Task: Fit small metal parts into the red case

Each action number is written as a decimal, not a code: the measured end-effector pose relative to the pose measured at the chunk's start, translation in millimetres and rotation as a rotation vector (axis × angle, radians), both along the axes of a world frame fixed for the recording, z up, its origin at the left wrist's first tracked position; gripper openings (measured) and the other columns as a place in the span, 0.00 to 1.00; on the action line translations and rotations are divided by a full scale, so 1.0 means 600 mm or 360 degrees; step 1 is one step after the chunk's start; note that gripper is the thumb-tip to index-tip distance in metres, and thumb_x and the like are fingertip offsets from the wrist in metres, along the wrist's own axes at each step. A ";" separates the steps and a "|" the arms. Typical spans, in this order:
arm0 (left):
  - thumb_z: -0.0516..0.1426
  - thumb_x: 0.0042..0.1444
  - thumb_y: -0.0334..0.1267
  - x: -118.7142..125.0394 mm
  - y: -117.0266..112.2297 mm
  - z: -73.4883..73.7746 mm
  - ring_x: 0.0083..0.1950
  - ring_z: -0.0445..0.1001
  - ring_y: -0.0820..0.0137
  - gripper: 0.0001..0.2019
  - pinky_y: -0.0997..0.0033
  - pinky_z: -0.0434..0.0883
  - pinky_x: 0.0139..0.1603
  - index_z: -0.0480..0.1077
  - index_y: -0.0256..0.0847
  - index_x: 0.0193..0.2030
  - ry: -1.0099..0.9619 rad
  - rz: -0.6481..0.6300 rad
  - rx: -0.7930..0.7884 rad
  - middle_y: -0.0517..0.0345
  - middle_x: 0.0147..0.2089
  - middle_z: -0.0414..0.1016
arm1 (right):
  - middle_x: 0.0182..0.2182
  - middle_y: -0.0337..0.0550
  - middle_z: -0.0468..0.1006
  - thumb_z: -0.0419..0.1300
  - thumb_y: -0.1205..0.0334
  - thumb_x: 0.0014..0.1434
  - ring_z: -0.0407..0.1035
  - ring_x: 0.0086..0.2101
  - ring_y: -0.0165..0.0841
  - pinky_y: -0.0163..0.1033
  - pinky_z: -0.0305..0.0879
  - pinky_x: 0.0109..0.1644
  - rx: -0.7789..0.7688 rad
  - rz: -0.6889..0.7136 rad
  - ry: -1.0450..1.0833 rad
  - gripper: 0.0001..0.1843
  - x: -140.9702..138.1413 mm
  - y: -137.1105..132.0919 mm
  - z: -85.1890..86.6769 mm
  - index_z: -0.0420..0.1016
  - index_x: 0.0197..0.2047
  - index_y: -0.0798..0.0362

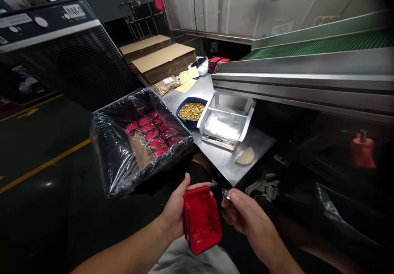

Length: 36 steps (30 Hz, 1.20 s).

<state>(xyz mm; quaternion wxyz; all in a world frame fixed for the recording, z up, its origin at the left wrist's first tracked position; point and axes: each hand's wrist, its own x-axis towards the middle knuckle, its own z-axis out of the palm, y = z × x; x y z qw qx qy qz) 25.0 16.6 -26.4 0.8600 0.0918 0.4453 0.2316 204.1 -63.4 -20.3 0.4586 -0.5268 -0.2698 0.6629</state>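
My left hand [176, 208] grips a red plastic housing [201, 220] low in the middle of the view, its ribbed inside facing up. Just to the right of it, my right hand [246, 216] pinches a small shiny metal piece [225, 194] between thumb and fingertips, close to the housing's top right corner. Behind the hands, a black box lined with clear plastic film [117, 159] holds rows of several red housings [152, 132].
A steel table [227, 161] carries a blue bowl of small brass parts [191, 112], a clear bin with white pieces [226, 120] and a beige pad [245, 157]. Flat cardboard stacks [163, 58] lie at the back. A green conveyor [320, 44] runs along the right.
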 end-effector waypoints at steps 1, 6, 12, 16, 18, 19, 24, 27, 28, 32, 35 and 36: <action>0.49 0.68 0.60 0.001 -0.001 0.004 0.40 0.79 0.55 0.34 0.59 0.75 0.45 0.72 0.26 0.58 0.0022 0.0024 -0.0024 0.37 0.44 0.79 | 0.26 0.36 0.64 0.51 0.40 0.67 0.58 0.27 0.26 0.32 0.55 0.30 0.0094 0.0074 -0.0163 0.24 -0.003 -0.002 0.009 0.72 0.39 0.53; 0.50 0.67 0.60 0.008 -0.006 0.022 0.40 0.79 0.52 0.33 0.56 0.75 0.45 0.73 0.26 0.54 0.0152 0.0102 -0.0052 0.34 0.42 0.79 | 0.45 0.41 0.77 0.53 0.50 0.69 0.73 0.44 0.34 0.40 0.69 0.48 0.0462 0.0228 -0.0871 0.14 -0.028 -0.006 0.035 0.72 0.52 0.44; 0.48 0.68 0.60 0.014 -0.015 0.042 0.39 0.79 0.54 0.32 0.59 0.76 0.43 0.74 0.28 0.51 0.0202 0.0107 -0.0092 0.38 0.41 0.78 | 0.39 0.42 0.77 0.51 0.60 0.69 0.75 0.37 0.35 0.41 0.72 0.39 0.0780 0.0240 -0.1281 0.11 -0.051 0.005 0.037 0.72 0.50 0.47; 0.47 0.68 0.62 0.014 -0.015 0.045 0.37 0.78 0.57 0.33 0.63 0.75 0.40 0.75 0.29 0.48 0.0140 0.0058 -0.0164 0.40 0.40 0.77 | 0.40 0.42 0.77 0.51 0.64 0.68 0.75 0.39 0.34 0.38 0.73 0.37 0.0961 0.0217 -0.1392 0.11 -0.057 0.010 0.036 0.71 0.51 0.47; 0.47 0.68 0.62 0.014 -0.015 0.043 0.35 0.77 0.59 0.32 0.64 0.75 0.38 0.75 0.30 0.47 0.0125 0.0052 -0.0170 0.41 0.38 0.77 | 0.41 0.42 0.78 0.51 0.66 0.68 0.75 0.41 0.34 0.38 0.73 0.38 0.1001 0.0212 -0.1418 0.12 -0.058 0.010 0.036 0.71 0.51 0.47; 0.48 0.68 0.62 0.014 -0.015 0.042 0.35 0.77 0.60 0.32 0.65 0.75 0.38 0.75 0.30 0.47 0.0120 0.0050 -0.0169 0.42 0.38 0.77 | 0.41 0.43 0.78 0.52 0.66 0.68 0.75 0.41 0.34 0.38 0.72 0.38 0.1004 0.0212 -0.1422 0.12 -0.059 0.011 0.036 0.71 0.51 0.48; 0.49 0.67 0.62 0.017 -0.017 0.037 0.35 0.76 0.61 0.32 0.66 0.75 0.38 0.76 0.31 0.47 0.0099 0.0027 -0.0173 0.43 0.37 0.76 | 0.41 0.43 0.77 0.52 0.67 0.67 0.75 0.42 0.34 0.37 0.70 0.37 0.0962 0.0235 -0.1371 0.12 -0.054 0.011 0.036 0.71 0.50 0.47; 0.49 0.68 0.62 0.019 -0.019 0.037 0.34 0.76 0.63 0.31 0.68 0.74 0.37 0.76 0.31 0.46 0.0098 0.0017 -0.0172 0.44 0.37 0.76 | 0.41 0.43 0.77 0.52 0.66 0.68 0.74 0.41 0.34 0.37 0.69 0.36 0.0925 0.0280 -0.1344 0.11 -0.048 0.011 0.034 0.72 0.49 0.47; 0.48 0.68 0.61 0.019 -0.020 0.038 0.34 0.76 0.63 0.30 0.68 0.74 0.36 0.76 0.32 0.45 0.0092 0.0011 -0.0172 0.45 0.37 0.76 | 0.41 0.43 0.77 0.51 0.66 0.68 0.74 0.40 0.34 0.37 0.68 0.36 0.0920 0.0292 -0.1343 0.10 -0.046 0.011 0.034 0.72 0.48 0.47; 0.48 0.69 0.61 0.023 -0.023 0.038 0.34 0.76 0.65 0.30 0.70 0.74 0.36 0.76 0.33 0.45 0.0119 -0.0024 -0.0153 0.46 0.37 0.76 | 0.41 0.44 0.78 0.51 0.65 0.69 0.74 0.41 0.33 0.35 0.65 0.32 0.0969 0.0295 -0.1332 0.10 -0.040 0.012 0.032 0.73 0.46 0.49; 0.47 0.69 0.60 0.027 -0.025 0.039 0.33 0.76 0.65 0.30 0.71 0.74 0.35 0.75 0.32 0.45 0.0153 -0.0038 -0.0130 0.46 0.36 0.76 | 0.38 0.43 0.77 0.51 0.65 0.69 0.73 0.37 0.32 0.35 0.64 0.32 0.0995 0.0289 -0.1314 0.10 -0.037 0.011 0.032 0.74 0.44 0.50; 0.46 0.69 0.60 0.028 -0.025 0.040 0.33 0.76 0.65 0.30 0.71 0.74 0.36 0.75 0.32 0.45 0.0175 -0.0031 -0.0115 0.46 0.36 0.76 | 0.37 0.42 0.77 0.51 0.65 0.69 0.73 0.36 0.32 0.35 0.64 0.32 0.0993 0.0282 -0.1301 0.10 -0.036 0.010 0.033 0.74 0.44 0.50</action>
